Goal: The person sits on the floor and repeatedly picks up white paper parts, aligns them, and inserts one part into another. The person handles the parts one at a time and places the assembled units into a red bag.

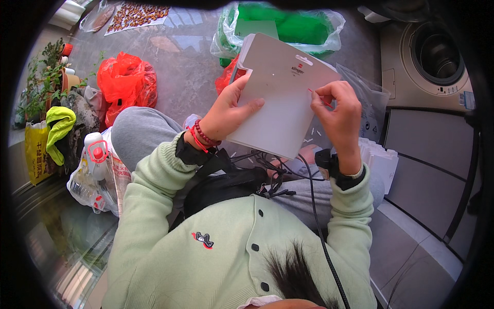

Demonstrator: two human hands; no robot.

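Head view: we're gripping white card [280,98] in left hand [226,110]; right hand [339,110] pinching thin red strip [319,98] at card's right edge.

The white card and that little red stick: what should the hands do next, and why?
Probably push the thin red strip on through the white card. The right hand pinches the strip with its tip right at the card's face, and the left hand grips the card's edge, holding it up and steady. Whether a hole sits there is too small to tell.
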